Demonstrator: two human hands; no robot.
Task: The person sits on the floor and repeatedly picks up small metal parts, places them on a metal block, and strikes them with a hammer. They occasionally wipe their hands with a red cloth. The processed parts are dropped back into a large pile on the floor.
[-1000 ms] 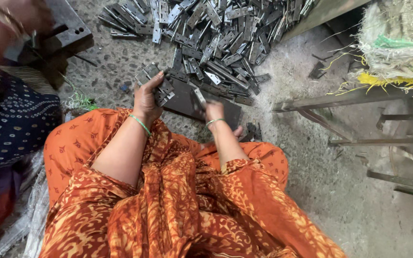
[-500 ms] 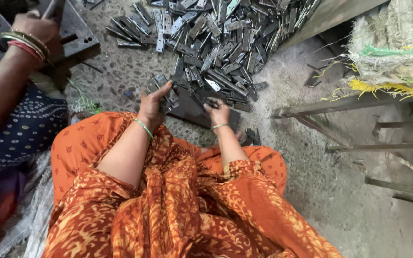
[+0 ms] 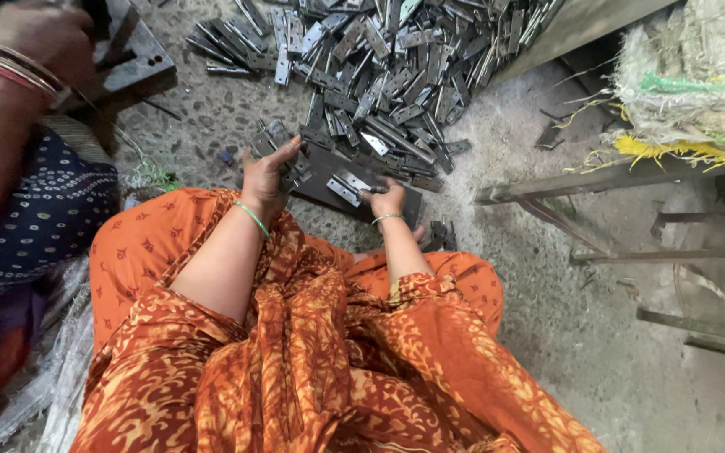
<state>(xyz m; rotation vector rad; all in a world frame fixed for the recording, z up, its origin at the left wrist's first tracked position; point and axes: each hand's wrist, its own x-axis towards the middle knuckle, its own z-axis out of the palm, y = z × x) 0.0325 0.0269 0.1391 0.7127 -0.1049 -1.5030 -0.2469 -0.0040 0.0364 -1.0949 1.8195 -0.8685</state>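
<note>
1. Your left hand grips a stack of metal hinges above the dark slab.
2. Your right hand pinches one hinge on that slab.
3. The hinge pile lies just beyond.

Since a second ago both hands have drawn slightly back from the heap of metal hinges, the right hand now gripping one.
</note>
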